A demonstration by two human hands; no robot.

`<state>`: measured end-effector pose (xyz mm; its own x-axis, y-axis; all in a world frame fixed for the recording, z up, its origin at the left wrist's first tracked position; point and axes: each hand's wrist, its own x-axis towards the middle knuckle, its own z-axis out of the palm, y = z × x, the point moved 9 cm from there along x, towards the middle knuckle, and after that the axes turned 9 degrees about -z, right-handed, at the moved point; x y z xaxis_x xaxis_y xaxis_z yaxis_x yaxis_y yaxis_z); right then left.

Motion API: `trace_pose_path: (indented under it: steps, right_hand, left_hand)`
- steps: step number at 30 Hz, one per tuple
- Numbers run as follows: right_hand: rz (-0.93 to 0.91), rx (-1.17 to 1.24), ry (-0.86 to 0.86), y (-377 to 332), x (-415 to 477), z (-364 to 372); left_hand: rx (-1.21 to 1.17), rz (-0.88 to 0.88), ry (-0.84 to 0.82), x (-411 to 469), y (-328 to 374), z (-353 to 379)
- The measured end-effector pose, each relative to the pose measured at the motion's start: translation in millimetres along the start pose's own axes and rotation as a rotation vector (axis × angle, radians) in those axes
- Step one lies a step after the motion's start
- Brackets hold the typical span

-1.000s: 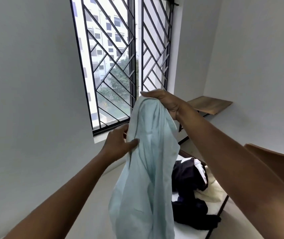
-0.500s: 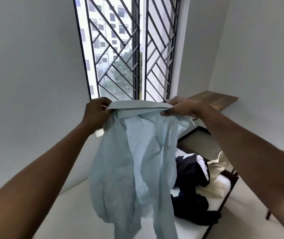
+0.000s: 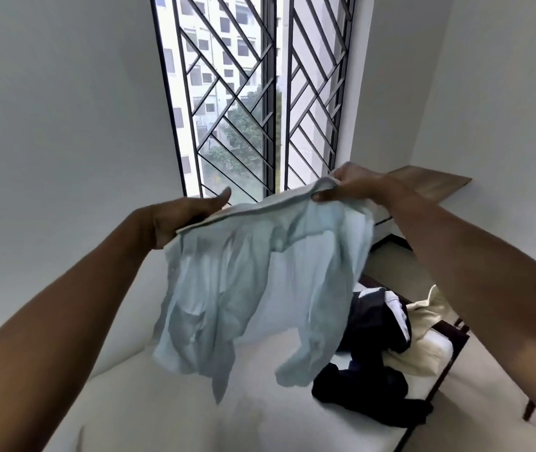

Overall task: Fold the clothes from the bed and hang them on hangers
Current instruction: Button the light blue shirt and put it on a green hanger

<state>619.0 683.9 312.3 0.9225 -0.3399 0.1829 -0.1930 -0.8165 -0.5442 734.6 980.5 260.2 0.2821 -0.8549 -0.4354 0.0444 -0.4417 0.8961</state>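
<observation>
While facing the bed (image 3: pixel 149 406), holds a pale blue shirt (image 3: pixel 260 272) up in the air by its top edge, over the bed's middle and touching nothing below. Pinches one end with the right hand (image 3: pixel 354 185), fingers (image 3: pixel 323 194) closed on a bunched bit of the edge, a little higher than the other end. Grips that other end with the left hand (image 3: pixel 181 220): thumb laid along the top, fingers tucked under the cloth and out of sight, so clamping the edge as far as can be judged. Draws the edge fairly straight between the two hands, most likely to let the body and sleeves drop free and to show front from back before any fold. Lets the rest hang loose and rumpled, one sleeve dangling towards the dark clothes (image 3: pixel 374 376). Leaves those in a heap near the bed's right edge, towards its far corner, with a cream piece (image 3: pixel 423 344) just beside them; probably waiting their turn. Finds no hanger in view, so cannot place the shirt's next stop. Looks early in the task: one shirt in hand and unfolded, the heap untouched. Needs next, at a guess, a flat lay on the near part of the bed, or a grip shifted to the shoulders, to avoid tangling the sleeves.
</observation>
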Motion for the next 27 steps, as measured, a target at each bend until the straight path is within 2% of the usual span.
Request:
trace_pose_path:
  steps: [2, 4, 7, 9, 11, 12, 15, 17, 20, 23, 25, 27]
  right_hand:
    - [-0.071, -0.154, 0.127, -10.9, 14.0, 2.3]
    - [-0.063, -0.209, 0.149, -19.2, 17.0, 14.6]
    - [-0.113, 0.115, 0.14, -35.1, 8.6, 40.7]
    - [-0.204, 0.346, 0.151, -58.4, -7.8, 53.7]
    - [-0.277, 0.404, 0.145, -82.4, -22.8, 61.0]
    - [-0.313, 0.333, 0.122, -94.6, -29.3, 65.0]
    - [-0.374, -0.212, 0.103, -116.9, -44.6, 74.7]
    - [-0.358, -0.479, 0.227, -125.3, -50.8, 70.1]
    - [-0.442, -0.478, 0.403, -138.5, -60.8, 53.8]
    - [-0.516, -0.456, 0.315, -147.9, -57.9, 44.4]
    - [-0.503, -0.417, 0.217, -149.0, -55.1, 45.6]
    - [-0.499, -0.364, 0.201, -148.5, -55.3, 45.8]
  left_hand:
    - [-0.151, 0.011, 0.003, 8.1, 8.7, 7.4]
    - [-0.19, 0.064, 0.197, 21.4, 17.5, 3.5]
    - [-0.232, 0.106, 0.562, 37.8, 17.7, -2.5]
    - [-0.283, 0.077, 0.651, 47.3, 10.0, 8.7]
    - [-0.383, 0.1, 0.656, 55.1, 7.2, 22.4]
    - [-0.446, 0.12, 0.636, 59.9, 7.0, 27.8]
    - [-0.591, 0.178, 0.581, 68.7, 14.5, 40.1]
    - [-0.622, 0.217, 0.53, 66.4, 26.9, 45.5]
    - [-0.669, 0.327, 0.426, 52.7, 43.6, 50.6]
    - [-0.667, 0.411, 0.303, 42.4, 41.9, 48.9]
    - [-0.544, 0.432, 0.373, 34.9, 27.2, 45.2]
    - [-0.406, 0.517, 0.55, 22.7, 10.1, 40.3]
